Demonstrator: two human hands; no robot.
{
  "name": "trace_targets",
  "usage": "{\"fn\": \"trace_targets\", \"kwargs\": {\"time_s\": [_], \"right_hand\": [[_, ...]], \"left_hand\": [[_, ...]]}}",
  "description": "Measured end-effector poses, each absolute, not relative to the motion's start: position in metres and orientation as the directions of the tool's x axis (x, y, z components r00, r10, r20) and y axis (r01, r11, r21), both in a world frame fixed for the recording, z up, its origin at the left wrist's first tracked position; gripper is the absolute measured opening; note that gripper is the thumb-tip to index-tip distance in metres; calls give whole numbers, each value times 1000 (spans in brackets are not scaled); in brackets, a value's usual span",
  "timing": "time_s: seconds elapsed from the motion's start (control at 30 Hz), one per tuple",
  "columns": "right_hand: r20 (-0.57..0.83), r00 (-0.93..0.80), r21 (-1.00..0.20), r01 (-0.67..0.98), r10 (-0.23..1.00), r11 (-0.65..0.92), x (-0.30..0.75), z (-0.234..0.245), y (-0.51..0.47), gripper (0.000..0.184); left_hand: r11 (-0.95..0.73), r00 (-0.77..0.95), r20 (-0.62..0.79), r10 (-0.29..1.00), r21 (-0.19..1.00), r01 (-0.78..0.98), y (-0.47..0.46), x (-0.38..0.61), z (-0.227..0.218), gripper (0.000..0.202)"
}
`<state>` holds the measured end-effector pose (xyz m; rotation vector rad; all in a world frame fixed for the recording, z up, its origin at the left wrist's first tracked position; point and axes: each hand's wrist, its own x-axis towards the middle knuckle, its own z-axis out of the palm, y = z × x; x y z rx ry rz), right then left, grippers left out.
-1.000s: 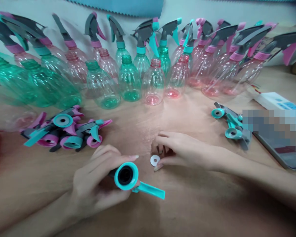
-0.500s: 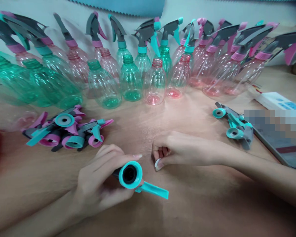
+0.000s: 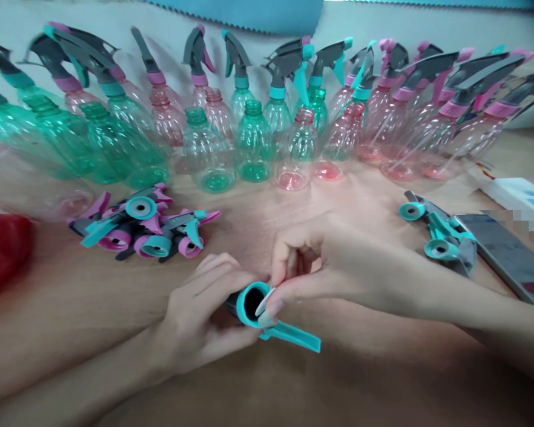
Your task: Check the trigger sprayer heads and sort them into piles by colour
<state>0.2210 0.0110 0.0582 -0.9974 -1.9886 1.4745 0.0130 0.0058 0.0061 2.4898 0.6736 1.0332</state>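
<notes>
My left hand (image 3: 204, 314) is wrapped round a grey and turquoise trigger spray head (image 3: 293, 336), its turquoise collar opening turned up toward me and its trigger pointing right. My right hand (image 3: 302, 267) pinches a thin white disc, like a gasket (image 3: 264, 302), between thumb and fingers. The disc is tilted at the right rim of the collar, partly over the dark opening. Whether it touches the inside, I cannot tell. To the left lies a pile of pink, turquoise and grey spray heads (image 3: 141, 207); a few turquoise ones (image 3: 440, 249) lie at the right.
Several clear green bottles (image 3: 254, 142) and pink bottles (image 3: 296, 151) stand along the back, some topped with spray heads, some uncapped. A phone (image 3: 507, 255) and a white box (image 3: 518, 193) lie at the right. Something red (image 3: 4, 252) sits at the left edge.
My right hand has brought the white disc from the table up to the collar of the spray head. My left hand still holds the spray head. The view has shifted slightly left.
</notes>
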Motion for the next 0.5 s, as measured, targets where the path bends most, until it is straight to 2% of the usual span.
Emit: {"fn": "trace_targets", "kwargs": {"time_s": [0.17, 0.33, 0.5], "right_hand": [[-114, -664, -884, 407, 739, 229, 219, 61, 16, 11], [-78, -676, -857, 421, 733, 297, 221, 69, 15, 17], [-60, -631, -773, 519, 773, 364, 221, 70, 6, 11]], "left_hand": [[-823, 620, 562, 548, 496, 278, 6, 11, 4, 18], [-824, 624, 560, 544, 495, 274, 7, 12, 6, 17], [-814, 625, 550, 555, 513, 272, 6, 10, 4, 17]]}}
